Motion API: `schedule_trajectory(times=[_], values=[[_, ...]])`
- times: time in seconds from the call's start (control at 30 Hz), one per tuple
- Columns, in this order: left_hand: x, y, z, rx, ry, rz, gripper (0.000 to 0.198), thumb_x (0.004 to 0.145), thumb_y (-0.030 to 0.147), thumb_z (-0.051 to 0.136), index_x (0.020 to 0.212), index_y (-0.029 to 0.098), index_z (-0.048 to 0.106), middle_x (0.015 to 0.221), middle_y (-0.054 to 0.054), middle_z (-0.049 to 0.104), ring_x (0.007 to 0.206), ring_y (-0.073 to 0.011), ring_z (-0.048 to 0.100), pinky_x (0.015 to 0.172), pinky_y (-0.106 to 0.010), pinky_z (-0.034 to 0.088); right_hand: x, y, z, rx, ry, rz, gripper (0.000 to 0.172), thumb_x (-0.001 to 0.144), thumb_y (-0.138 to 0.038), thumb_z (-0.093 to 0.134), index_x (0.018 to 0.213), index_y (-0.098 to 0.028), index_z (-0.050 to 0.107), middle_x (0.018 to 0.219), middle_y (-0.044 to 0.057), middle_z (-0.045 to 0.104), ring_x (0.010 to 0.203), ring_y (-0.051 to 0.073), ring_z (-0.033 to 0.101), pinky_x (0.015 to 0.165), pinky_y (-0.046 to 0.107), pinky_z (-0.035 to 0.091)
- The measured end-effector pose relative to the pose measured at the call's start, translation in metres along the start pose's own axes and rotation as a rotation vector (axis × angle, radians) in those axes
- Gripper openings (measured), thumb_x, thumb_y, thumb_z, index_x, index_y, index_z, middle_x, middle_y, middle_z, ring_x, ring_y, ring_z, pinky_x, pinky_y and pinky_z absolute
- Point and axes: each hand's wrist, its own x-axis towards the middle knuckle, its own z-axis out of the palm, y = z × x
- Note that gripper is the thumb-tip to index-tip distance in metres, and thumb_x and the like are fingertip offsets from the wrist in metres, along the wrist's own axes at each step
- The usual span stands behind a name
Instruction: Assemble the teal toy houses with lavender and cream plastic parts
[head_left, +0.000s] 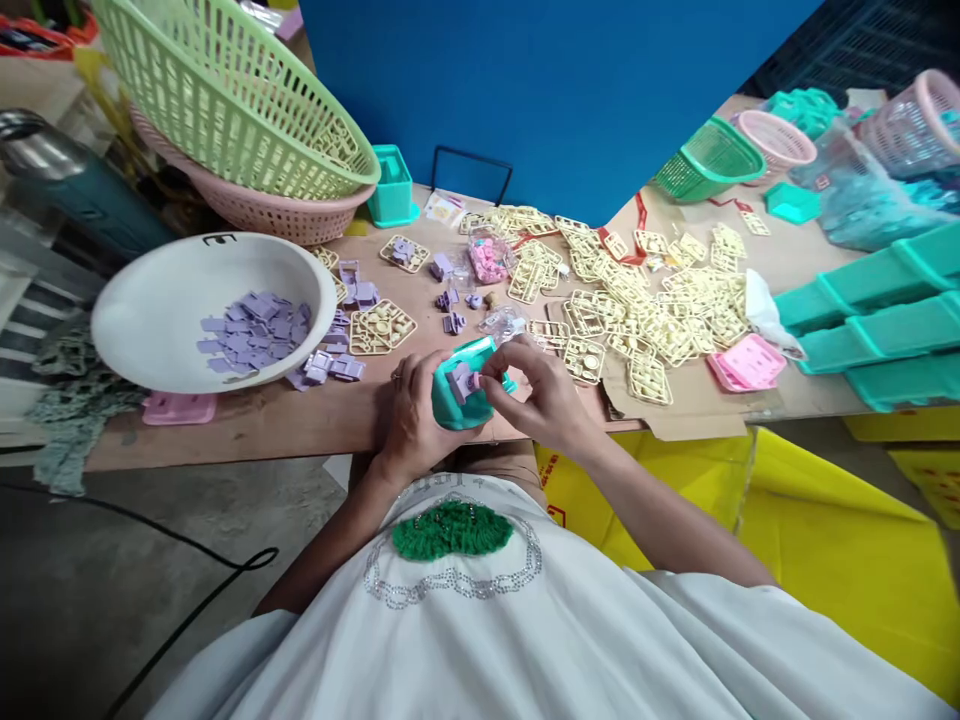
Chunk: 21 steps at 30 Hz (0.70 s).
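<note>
My left hand point(415, 415) is wrapped round a teal plastic box point(450, 405), tilted so that its inside faces me. A small purple plastic part point(459, 382) sits inside the box. The fingertips of my right hand point(541, 390) are pinched together at the purple part, with a tiny pink bit showing at the tips; how it joins the purple part is too small to tell. Just beyond my hands lie small purple pieces point(453, 322), a clear wrapper point(502, 322) and a bag of pink parts point(489, 257).
Cream sprue frames point(675, 315) cover the right of the table. A white bowl point(150, 320) of purple parts stands at left, below a green basket point(247, 110). Teal trays point(885, 300) are stacked at right. A blue panel point(525, 100) rises at the back.
</note>
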Motion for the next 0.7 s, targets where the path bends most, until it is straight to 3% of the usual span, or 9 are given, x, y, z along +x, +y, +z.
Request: schedule_trajectory(times=[0.3,0.53,0.7], values=[[-0.004,0.009,-0.001,0.148,-0.001,0.134,0.079,0.082,0.054,0.083,0.143,0.018,0.048,0.117,-0.014,0.064,0.107,-0.0323,0.063,0.099,-0.045,0.047,-0.021,-0.006,0.001,0.012,0.086,0.000,0.013,0.089,-0.015,0.061,0.080,-0.024,0.059,0.077,0.002,0.066,0.075,0.020,0.058,0.070,0.035,0.045],[-0.005,0.015,0.003,0.138,0.028,0.157,0.076,0.085,0.057,0.081,0.142,0.018,0.048,0.114,-0.014,0.064,0.105,-0.0310,0.063,0.097,-0.044,0.048,-0.030,-0.011,0.004,-0.059,0.108,-0.055,0.016,0.092,-0.013,0.057,0.081,-0.024,0.054,0.073,0.002,0.062,0.073,0.021,0.053,0.071,0.037,0.043],[-0.001,0.015,0.000,0.125,-0.012,0.238,0.055,0.087,0.051,0.080,0.126,0.020,0.057,0.103,-0.010,0.061,0.096,-0.0286,0.059,0.091,-0.042,0.046,-0.029,-0.016,0.000,-0.129,0.072,-0.111,0.020,0.096,-0.012,0.054,0.080,-0.024,0.048,0.072,0.002,0.058,0.070,0.020,0.047,0.072,0.036,0.040]])
